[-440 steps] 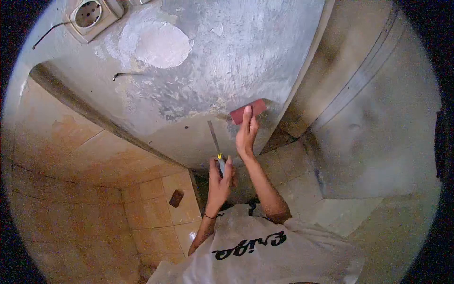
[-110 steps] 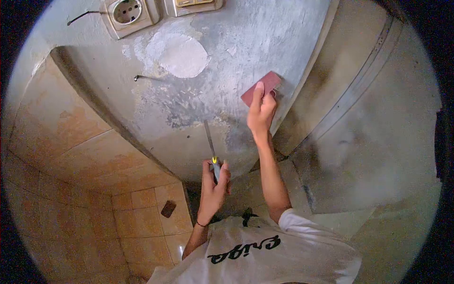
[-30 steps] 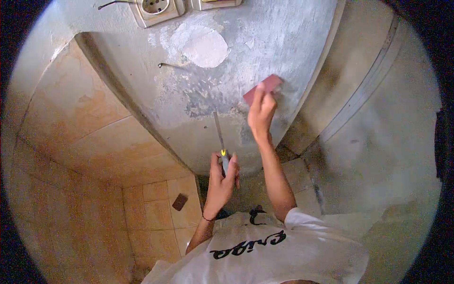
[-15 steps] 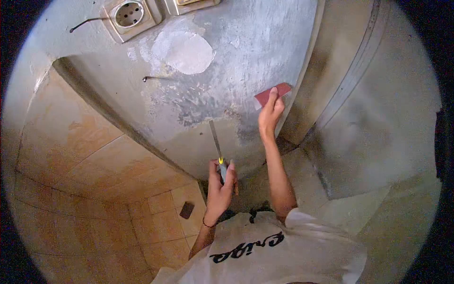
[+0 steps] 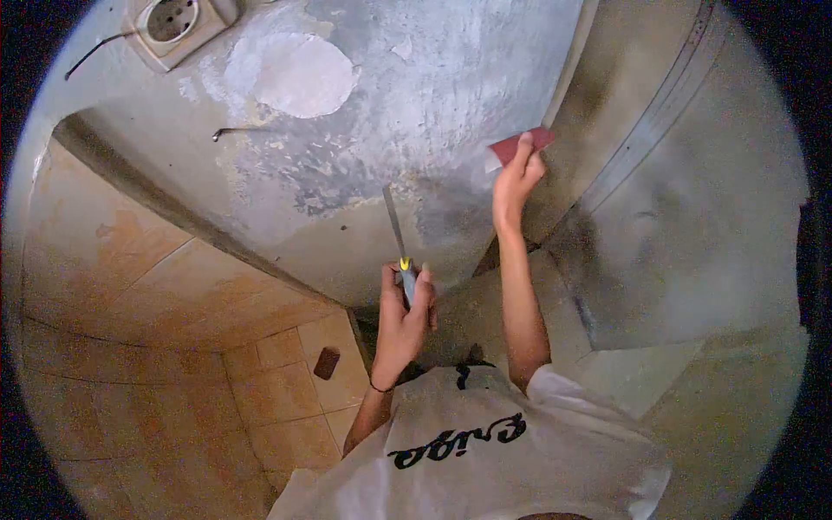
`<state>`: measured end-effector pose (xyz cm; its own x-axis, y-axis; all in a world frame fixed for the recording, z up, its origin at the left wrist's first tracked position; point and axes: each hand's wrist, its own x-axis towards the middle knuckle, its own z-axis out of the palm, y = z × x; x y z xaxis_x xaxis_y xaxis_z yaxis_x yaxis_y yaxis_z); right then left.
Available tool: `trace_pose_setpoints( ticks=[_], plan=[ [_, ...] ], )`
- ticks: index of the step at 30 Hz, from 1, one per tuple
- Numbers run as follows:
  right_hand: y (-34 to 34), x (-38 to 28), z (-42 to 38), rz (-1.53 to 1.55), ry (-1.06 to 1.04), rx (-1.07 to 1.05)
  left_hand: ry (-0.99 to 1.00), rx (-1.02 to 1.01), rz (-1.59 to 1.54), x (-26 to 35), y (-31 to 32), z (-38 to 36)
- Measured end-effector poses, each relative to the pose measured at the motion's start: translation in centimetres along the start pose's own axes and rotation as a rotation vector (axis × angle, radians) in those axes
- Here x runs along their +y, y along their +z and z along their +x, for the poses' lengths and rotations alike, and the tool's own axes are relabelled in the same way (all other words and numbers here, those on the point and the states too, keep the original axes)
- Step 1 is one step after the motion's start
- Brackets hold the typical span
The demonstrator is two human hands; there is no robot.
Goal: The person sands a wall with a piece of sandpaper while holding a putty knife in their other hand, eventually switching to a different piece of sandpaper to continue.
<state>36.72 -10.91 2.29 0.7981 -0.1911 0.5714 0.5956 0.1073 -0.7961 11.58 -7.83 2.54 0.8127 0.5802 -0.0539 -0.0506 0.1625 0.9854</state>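
In the lower middle of the head view, my left hand [image 5: 401, 325] is wrapped round the grey and yellow handle of a scraper [image 5: 393, 221]. Its thin blade, seen nearly edge-on, points up and overlaps the worn lower part of the wall [image 5: 451, 78]. Farther right, my right hand [image 5: 517, 186] grips a folded piece of red sandpaper [image 5: 510, 153], thumb on top. The sandpaper is by the wall's right edge, one pale corner sticking out on its left. A rounded white filler patch [image 5: 305, 76] marks the wall at upper left, with flaked paint below it.
A wall socket [image 5: 172, 19] is at the top left, with a dark wire end beside it. Another wire [image 5: 232, 132] sticks out below the patch. A small dark brown block [image 5: 327, 363] lies on the tiled floor [image 5: 282, 390]. A metal-edged door frame [image 5: 641, 130] runs along the right.
The view has shifted, so the wall and socket appear farther left and higher. My right hand has moved the sandpaper rightward along the wall towards its edge. My left hand still holds the scraper.
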Motion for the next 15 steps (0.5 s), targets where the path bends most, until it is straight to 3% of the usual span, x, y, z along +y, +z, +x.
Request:
trace_pose_setpoints(
  ticks=[2,4,6,10,14,15],
  plan=[
    [0.2,-2.3,0.9,0.089,0.108,0.036,0.006,0.047,-0.026,0.1,0.7,0.1],
    [0.6,-2.1,0.8,0.165,0.031,-0.040,0.010,0.050,-0.021,0.1,1.4,0.4],
    [-0.3,-2.4,0.8,-0.144,-0.237,-0.200,0.009,0.053,-0.023,-0.2,2.2,0.6],
    [-0.2,-2.9,3.3,0.021,-0.015,-0.083,0.007,0.126,-0.015,0.1,4.0,0.9],
    [-0.2,-1.8,3.3,0.000,-0.250,-0.153,0.004,0.148,-0.036,-0.5,5.3,1.0],
    [-0.8,-2.4,4.2,0.064,-0.100,-0.152,0.005,0.152,-0.037,-0.3,5.7,1.0]
  ],
)
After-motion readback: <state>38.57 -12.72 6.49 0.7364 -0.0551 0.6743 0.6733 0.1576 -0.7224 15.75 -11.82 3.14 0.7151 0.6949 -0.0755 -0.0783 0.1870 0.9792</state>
